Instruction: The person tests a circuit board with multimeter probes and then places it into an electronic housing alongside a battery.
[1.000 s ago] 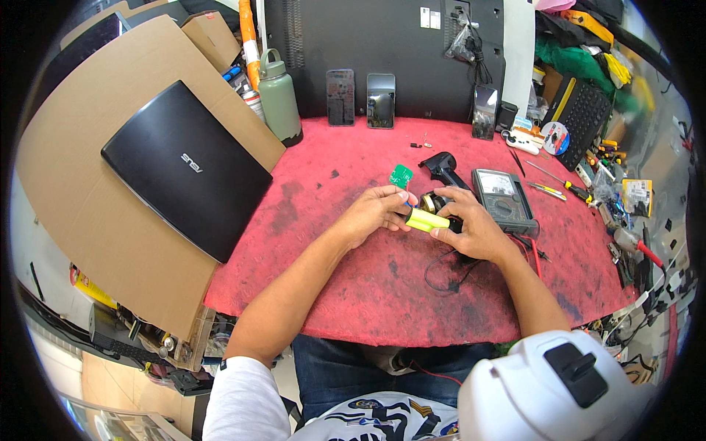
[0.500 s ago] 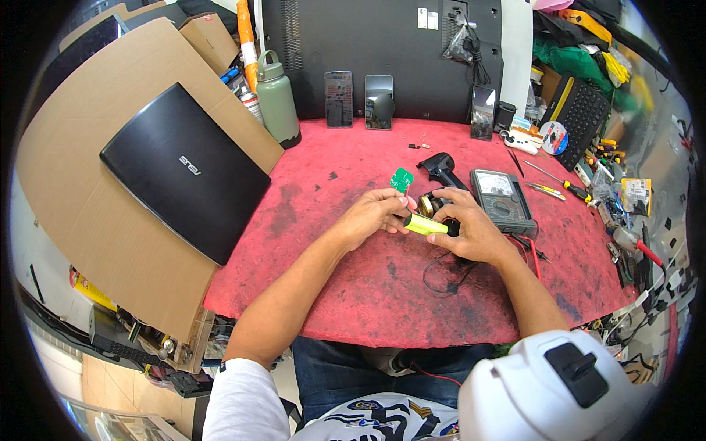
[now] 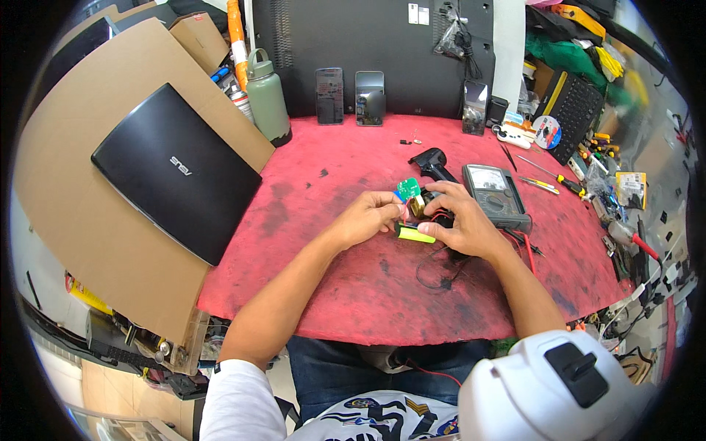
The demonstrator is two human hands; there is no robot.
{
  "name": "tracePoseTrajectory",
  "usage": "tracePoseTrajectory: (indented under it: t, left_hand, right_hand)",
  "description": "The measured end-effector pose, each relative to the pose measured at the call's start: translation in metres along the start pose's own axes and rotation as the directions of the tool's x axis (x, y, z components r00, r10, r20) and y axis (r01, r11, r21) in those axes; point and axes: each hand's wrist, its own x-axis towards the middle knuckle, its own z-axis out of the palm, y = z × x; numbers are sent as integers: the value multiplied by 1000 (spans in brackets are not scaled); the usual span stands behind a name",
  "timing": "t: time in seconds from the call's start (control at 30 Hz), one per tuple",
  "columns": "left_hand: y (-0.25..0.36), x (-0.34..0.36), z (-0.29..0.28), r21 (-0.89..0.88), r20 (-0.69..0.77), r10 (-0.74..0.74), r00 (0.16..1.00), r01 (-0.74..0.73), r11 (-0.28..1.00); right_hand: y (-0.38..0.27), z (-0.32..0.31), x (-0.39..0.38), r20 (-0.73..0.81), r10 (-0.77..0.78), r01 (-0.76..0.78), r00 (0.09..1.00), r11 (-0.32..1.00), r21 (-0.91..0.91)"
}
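My left hand point(image 3: 370, 219) is closed, its thumb and forefinger pinched just below a small green circuit board point(image 3: 408, 189), at the wires there. Blue shows beside the board. My right hand point(image 3: 462, 224) curls around from the other side, its thumb on a yellow-green cylinder point(image 3: 416, 234) that looks like a battery cell. Thin red wires run between the right fingers. Close to those fingertips is a brass-coloured round part point(image 3: 417, 206), partly hidden. Behind the hands lies a black pistol-shaped handle point(image 3: 432, 162). What sits under the right palm is hidden.
An analog multimeter point(image 3: 494, 197) with test leads lies at the right, near a screwdriver point(image 3: 566, 182). A black laptop point(image 3: 176, 176) rests on cardboard point(image 3: 66, 169) at the left. Phones point(image 3: 370, 99) and a green bottle point(image 3: 268, 103) stand at the back of the red mat point(image 3: 323, 287).
The circuit board has come down and turned, nearer the brass-coloured part. The cylinder has dropped slightly toward me, and red wires now show between the right fingers. The view has shifted a little.
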Motion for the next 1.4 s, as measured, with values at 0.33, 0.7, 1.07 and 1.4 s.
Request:
tracePoseTrajectory:
  t: [0.33, 0.7, 1.07, 1.4]
  left_hand:
    - [13, -9, 17, 126, -27, 65, 998, -61, 990]
    - [7, -9, 12, 247, -46, 144, 989, -128, 961]
    - [13, -6, 7, 253, -167, 189, 968, -144, 957]
    - [8, -4, -2, 41, -96, 146, 985, -143, 989]
  right_hand:
    - [-5, 13, 6, -160, 85, -74, 984, 995, 72]
    - [-13, 26, 6, -76, 266, -247, 961, 950, 191]
    - [-18, 32, 9, -101, 283, -230, 954, 903, 362]
    - [-14, 46, 14, -198, 271, -206, 942, 932, 298]
